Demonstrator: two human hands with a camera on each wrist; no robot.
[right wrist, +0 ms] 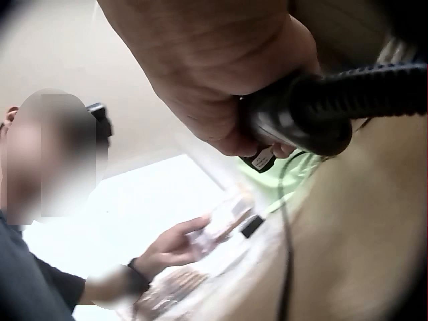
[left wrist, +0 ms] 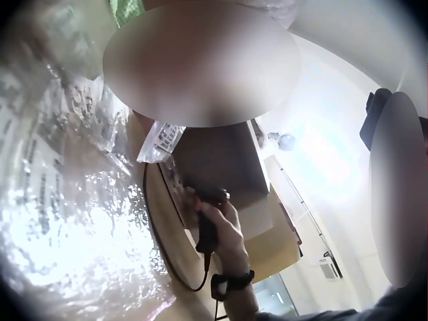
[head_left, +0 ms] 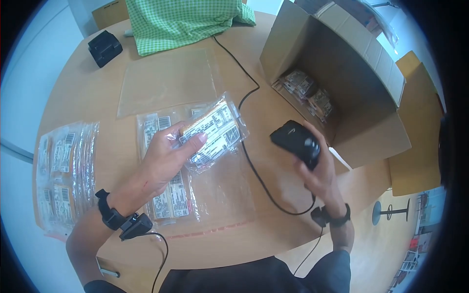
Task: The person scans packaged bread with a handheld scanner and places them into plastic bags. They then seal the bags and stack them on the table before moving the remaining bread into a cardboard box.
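A clear plastic packet with white barcode labels is gripped in my left hand, the thumb lying across its labelled face. My right hand holds a black handheld barcode scanner by its handle, its head turned toward the packet. In the right wrist view the scanner and its ribbed cable fill the near side, while the left hand with the packet appears farther off. More labelled packets lie on a large plastic bag beneath the left hand. The left wrist view is mostly blurred over the left hand.
Bagged packets are stacked at the table's left. An open cardboard box on its side at the right contains several packets. A black cable loops across the table. Behind are a flat plastic bag, green checked cloth and black device.
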